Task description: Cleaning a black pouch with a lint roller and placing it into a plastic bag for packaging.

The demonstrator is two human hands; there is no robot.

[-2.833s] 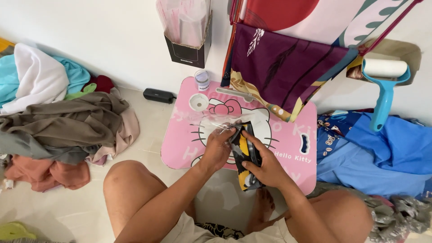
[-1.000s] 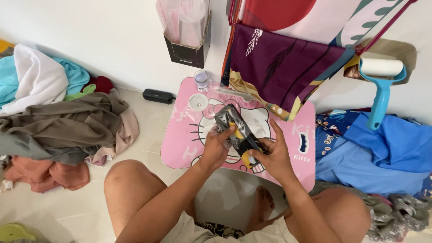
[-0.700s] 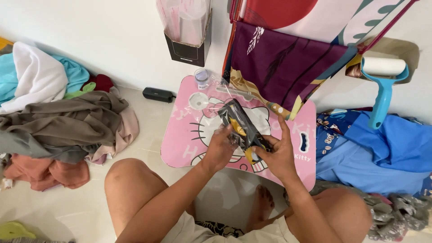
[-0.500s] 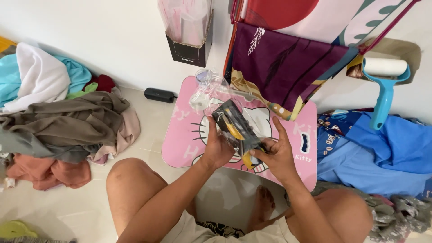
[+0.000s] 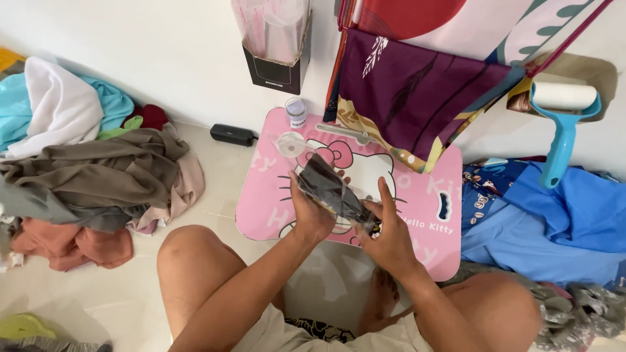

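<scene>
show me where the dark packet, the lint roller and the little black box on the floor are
dark packet point(image 5: 332, 193), head view, middle of its wrapped face.
lint roller point(image 5: 562, 142), head view, blue handle.
little black box point(image 5: 232, 135), head view, top side.

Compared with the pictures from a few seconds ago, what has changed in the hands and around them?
The dark folded item in a clear bag first stood almost upright; now it lies tilted, its top toward the upper left, and the yellow part no longer shows. The left hand and right hand have kept hold of it. The pink table, clothes pile and lint roller stayed in place.
</scene>
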